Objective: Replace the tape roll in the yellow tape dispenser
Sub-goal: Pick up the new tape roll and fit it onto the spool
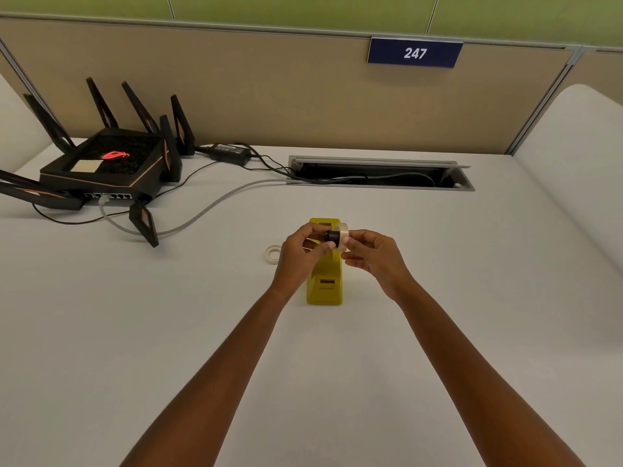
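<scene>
Dispenser [325, 281]: one, yellow, standing on the white tabletop [438, 315] near its middle, partly behind the two hands. One black router [111, 163] with several antennas sits at the far left, well apart from it. The left hand [301, 256] pinches one black hub [332, 236]. The right hand [372, 256] pinches one tape roll [343, 234] by its rim. Hub and roll meet, held above the dispenser's far end. A second roll [273, 254], thinner, lies flat on the tabletop just left of the left hand.
</scene>
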Demonstrator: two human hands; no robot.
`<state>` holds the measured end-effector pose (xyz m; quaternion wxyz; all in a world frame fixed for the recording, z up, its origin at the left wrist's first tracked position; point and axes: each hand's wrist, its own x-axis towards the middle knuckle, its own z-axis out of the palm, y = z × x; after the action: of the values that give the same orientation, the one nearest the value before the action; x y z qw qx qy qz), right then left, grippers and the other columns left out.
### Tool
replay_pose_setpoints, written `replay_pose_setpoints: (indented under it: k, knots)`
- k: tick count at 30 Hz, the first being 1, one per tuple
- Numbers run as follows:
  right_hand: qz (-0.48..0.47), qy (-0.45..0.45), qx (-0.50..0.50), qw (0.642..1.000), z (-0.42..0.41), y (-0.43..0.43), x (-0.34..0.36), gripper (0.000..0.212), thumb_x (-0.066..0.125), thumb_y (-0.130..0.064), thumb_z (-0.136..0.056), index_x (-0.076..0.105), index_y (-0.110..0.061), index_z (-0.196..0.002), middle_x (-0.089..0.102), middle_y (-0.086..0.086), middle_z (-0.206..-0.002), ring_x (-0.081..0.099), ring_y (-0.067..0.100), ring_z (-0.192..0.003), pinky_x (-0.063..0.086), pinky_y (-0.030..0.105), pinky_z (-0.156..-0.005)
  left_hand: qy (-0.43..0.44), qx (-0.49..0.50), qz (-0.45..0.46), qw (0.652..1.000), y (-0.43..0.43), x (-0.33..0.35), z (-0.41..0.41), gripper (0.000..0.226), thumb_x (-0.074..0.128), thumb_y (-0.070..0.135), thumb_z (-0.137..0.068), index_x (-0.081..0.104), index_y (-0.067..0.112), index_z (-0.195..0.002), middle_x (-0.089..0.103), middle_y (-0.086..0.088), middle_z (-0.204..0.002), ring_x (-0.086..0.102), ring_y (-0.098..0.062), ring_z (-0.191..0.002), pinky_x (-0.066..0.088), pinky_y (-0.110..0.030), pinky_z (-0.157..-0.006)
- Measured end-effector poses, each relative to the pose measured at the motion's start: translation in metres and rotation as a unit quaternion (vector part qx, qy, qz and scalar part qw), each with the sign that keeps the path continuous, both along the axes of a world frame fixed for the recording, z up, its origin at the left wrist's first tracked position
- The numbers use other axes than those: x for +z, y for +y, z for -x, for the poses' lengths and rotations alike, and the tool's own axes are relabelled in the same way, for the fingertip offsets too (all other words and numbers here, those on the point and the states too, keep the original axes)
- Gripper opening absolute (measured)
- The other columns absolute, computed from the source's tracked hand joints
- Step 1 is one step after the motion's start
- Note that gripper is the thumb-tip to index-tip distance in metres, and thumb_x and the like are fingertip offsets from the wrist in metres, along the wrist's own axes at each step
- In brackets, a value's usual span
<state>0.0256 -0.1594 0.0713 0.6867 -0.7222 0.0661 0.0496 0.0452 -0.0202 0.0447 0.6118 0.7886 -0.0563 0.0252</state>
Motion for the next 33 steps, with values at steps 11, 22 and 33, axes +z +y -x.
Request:
replay_pose_setpoints:
  k: [11, 22, 33]
  knots:
    - [-0.007, 0.015, -0.005, 1.0, -0.0008, 0.0002, 0.0053, 0.02, 0.055, -0.021, -0.091, 0.06, -0.007, -0.104, 0.062, 0.001, -0.078, 0.06, 0.014, -0.065, 0.052, 0.018, -0.062, -0.013, -0.016, -0.002, 1.0, -0.0012, 0.0017, 0.0015, 0.028, 0.064, 0.011, -0.081, 0.059, 0.009, -0.109, 0.064, -0.008, -0.104, 0.056, -0.022, -0.089, 0.049, -0.031, -0.08]
    - [0.007, 0.002, -0.014, 1.0, -0.0016, 0.0004, 0.0016, 0.015, 0.055, -0.022, -0.091, 0.059, -0.008, -0.094, 0.062, 0.001, -0.076, 0.059, 0.012, -0.064, 0.052, 0.016, -0.06, 0.023, -0.004, 0.048, 0.999, -0.0048, 0.0025, 0.004, 0.025, 0.062, 0.01, -0.083, 0.058, 0.008, -0.107, 0.062, -0.007, -0.101, 0.056, -0.021, -0.089, 0.048, -0.039, -0.087]
    - [0.003, -0.025, -0.006, 1.0, -0.003, 0.0022, -0.0006, 0.01, 0.061, -0.012, -0.087, 0.058, -0.009, -0.096, 0.063, 0.002, -0.073, 0.062, -0.001, -0.048, 0.052, 0.01, -0.053, 0.062, 0.011, 0.125, 0.99, -0.0042, 0.0034, 0.0036, 0.025, 0.061, 0.008, -0.083, 0.059, 0.005, -0.108, 0.061, -0.008, -0.101, 0.055, -0.019, -0.094, 0.049, -0.014, -0.068]
